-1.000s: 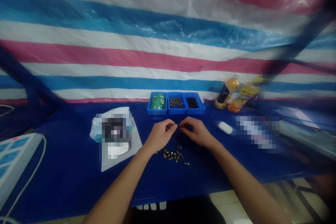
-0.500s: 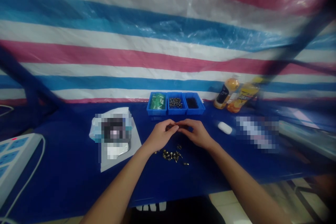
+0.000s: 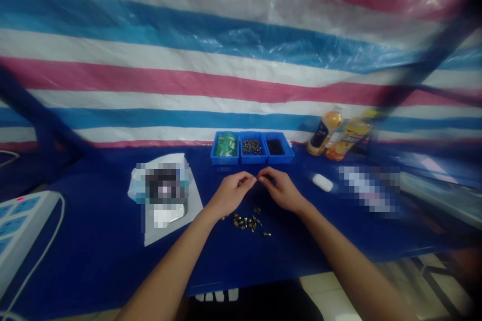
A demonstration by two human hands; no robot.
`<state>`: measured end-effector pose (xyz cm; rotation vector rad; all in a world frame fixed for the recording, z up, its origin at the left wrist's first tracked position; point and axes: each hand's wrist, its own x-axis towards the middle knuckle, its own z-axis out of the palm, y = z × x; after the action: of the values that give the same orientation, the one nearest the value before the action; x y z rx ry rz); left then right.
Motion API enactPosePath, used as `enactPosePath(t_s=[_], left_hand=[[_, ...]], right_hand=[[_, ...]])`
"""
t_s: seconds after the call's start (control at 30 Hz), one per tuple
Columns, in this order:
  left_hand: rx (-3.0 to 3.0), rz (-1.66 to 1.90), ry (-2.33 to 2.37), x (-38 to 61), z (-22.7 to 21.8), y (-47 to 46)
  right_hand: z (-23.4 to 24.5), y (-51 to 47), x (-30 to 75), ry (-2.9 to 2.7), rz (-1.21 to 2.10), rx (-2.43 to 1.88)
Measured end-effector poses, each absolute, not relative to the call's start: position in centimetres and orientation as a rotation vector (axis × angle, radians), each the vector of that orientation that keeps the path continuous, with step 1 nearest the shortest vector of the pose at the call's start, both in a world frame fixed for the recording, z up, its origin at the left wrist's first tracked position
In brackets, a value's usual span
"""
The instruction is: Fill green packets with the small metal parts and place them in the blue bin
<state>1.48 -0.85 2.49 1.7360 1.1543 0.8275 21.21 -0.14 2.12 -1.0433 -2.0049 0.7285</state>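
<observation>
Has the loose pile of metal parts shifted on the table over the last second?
No. Judged against the middle blue bin, the pile of metal parts shows no visible shift.

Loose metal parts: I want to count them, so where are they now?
In the head view, the loose metal parts lie on the table, below centre, nearer its front edge than the left hand and right hand.

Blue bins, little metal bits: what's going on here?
A person holds the left hand and right hand close together over a blue table; whatever they pinch, if anything, is too small to make out. Loose small metal pieces lie nearer the body. Beyond the hands, three blue bins stand side by side, holding green items, metallic bits and dark bits.
</observation>
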Motion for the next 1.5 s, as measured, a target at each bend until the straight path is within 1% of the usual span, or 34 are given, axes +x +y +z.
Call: enactPosePath(t_s=[0.17, 0.27, 0.33, 0.4, 0.53, 0.6, 0.8, 1.03, 1.2, 1.33, 1.4, 1.5], left_hand=[[1.684, 0.870, 1.235, 1.3, 2.5, -0.7], [1.695, 0.875, 1.237, 1.3, 2.5, -0.6], [1.706, 0.876, 1.237, 1.3, 2.4, -0.7], [1.718, 0.886, 1.239, 1.3, 2.4, -0.7], [1.733, 0.907, 1.265, 1.3, 2.6, -0.7], [1.740, 0.902, 1.277, 1.3, 2.6, -0.7], [1.750, 0.900, 1.267, 1.4, 2.6, -0.6], [1.778, 0.896, 1.267, 1.5, 2.6, -0.8], [1.804, 0.894, 1.282, 1.5, 2.7, -0.9], [1.816, 0.886, 1.280, 1.6, 2.6, -0.9], [1.824, 0.887, 1.272, 1.7, 2.5, -1.0], [1.854, 0.874, 1.266, 1.9, 2.4, -1.1]], right_hand=[[1.2, 0.7, 21.6, -1.945, 0.814, -1.236], [0.6, 1.3, 21.8, -1.658, 0.994, -1.156], [0.6, 1.5, 21.9, -1.563, 1.064, -1.068], [1.0, 1.3, 22.2, -1.694, 1.060, -1.050], [2.2, 0.3, 22.7, -2.346, 0.908, -1.028], [2.6, -0.1, 22.7, -2.567, 0.837, -1.024], [2.5, -0.1, 22.4, -2.685, 0.815, -1.034], [1.9, 0.4, 22.6, -2.597, 0.760, -1.005], [1.7, 0.6, 22.6, -2.431, 0.786, -0.961], [1.8, 0.6, 22.4, -2.240, 0.788, -1.004], [1.9, 0.6, 22.3, -2.113, 0.837, -1.060], [2.0, 0.6, 22.1, -1.893, 1.009, -1.092]])
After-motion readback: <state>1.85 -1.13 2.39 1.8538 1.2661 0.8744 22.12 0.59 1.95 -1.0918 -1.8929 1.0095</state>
